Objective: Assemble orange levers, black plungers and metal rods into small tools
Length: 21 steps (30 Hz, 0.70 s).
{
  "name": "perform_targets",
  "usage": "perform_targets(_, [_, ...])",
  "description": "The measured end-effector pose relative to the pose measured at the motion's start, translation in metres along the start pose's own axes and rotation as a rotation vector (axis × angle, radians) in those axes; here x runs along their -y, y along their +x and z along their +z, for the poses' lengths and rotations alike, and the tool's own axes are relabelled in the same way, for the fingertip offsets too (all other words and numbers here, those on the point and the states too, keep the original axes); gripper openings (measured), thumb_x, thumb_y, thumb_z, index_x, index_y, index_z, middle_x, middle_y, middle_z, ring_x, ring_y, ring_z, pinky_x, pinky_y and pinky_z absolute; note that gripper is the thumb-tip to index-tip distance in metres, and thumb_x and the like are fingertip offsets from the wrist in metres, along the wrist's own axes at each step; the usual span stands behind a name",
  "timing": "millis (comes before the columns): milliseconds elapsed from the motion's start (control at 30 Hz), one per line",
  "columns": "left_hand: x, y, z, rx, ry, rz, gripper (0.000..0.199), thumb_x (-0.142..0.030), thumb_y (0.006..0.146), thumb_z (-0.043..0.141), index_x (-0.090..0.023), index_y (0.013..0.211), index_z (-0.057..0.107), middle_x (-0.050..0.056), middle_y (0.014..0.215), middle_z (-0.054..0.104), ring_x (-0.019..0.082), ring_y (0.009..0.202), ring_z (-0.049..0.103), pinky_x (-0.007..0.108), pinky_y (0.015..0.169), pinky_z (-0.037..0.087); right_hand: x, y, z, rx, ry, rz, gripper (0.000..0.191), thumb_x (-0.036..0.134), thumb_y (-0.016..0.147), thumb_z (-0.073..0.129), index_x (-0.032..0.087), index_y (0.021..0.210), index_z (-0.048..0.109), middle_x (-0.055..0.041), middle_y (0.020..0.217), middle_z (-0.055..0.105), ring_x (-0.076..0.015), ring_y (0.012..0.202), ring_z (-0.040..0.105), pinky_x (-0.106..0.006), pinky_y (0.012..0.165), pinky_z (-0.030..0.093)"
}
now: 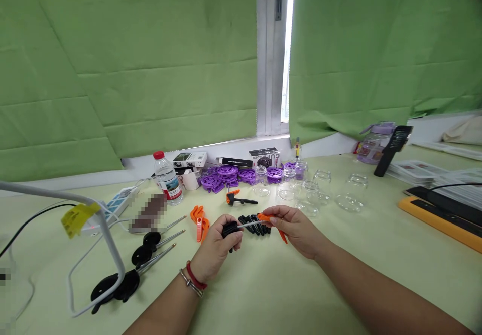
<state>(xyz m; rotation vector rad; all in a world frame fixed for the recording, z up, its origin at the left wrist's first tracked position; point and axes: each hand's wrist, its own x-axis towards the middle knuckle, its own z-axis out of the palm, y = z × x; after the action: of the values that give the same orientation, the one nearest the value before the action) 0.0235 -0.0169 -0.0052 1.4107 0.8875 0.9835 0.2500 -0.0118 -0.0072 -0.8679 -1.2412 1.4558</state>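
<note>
My left hand point(216, 247) is closed around a black plastic piece point(229, 229) with a thin metal rod point(246, 223) running out to the right. The fingers of my right hand point(295, 229) pinch an orange plastic clip point(265, 218) at the rod's far end; one orange leg points down below the fingers. Whether the rod sits inside the clip I cannot tell. Behind the rod lies a row of small black parts point(256, 226). Several orange clips point(199, 220) are piled left of my hands. Farther back rests an orange and black piece point(233, 198) with a black handle.
Black discs with metal rods point(142, 255) lie at left, near a white bent-tube stand point(113, 249), a power strip point(118, 202) and a water bottle point(167, 179). Purple reels point(226, 174) and glass jars point(309, 197) line the back. An orange-edged tool point(440, 219) lies right.
</note>
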Motion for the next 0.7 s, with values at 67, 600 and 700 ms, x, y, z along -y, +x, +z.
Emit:
perform_targets(67, [0.001,0.001,0.0,0.001,-0.039,0.005,0.017,-0.025,0.079,0.059,-0.018,0.092,0.05,-0.004,0.066,0.052,0.007,0.057,0.042,0.023,0.058,0.033,0.0,0.0,-0.001,0.001,-0.066,-0.018,0.03,0.039,0.071,0.072,0.023,0.096,0.069,-0.0062,0.1,0.07,-0.0189,0.094,0.062,-0.032,0.081,0.046])
perform_targets(600, [-0.008,-0.004,0.0,0.003,0.117,-0.001,0.029,-0.021,0.066,0.071,-0.019,0.087,0.051,-0.002,0.079,0.052,0.01,0.07,0.046,0.021,0.062,0.037,0.01,-0.007,-0.003,0.03,-0.174,-0.181,0.027,0.024,0.069,0.074,0.024,0.096,0.071,-0.0054,0.101,0.07,-0.0216,0.099,0.062,-0.04,0.091,0.047])
perform_targets(700, [-0.009,-0.004,0.001,-0.014,0.151,0.035,0.029,-0.021,0.065,0.071,-0.019,0.085,0.051,-0.002,0.079,0.051,0.011,0.07,0.046,0.022,0.062,0.038,0.01,-0.009,-0.001,0.048,-0.246,-0.204,0.028,0.024,0.069,0.074,0.024,0.097,0.071,-0.0057,0.099,0.07,-0.0227,0.099,0.062,-0.042,0.091,0.047])
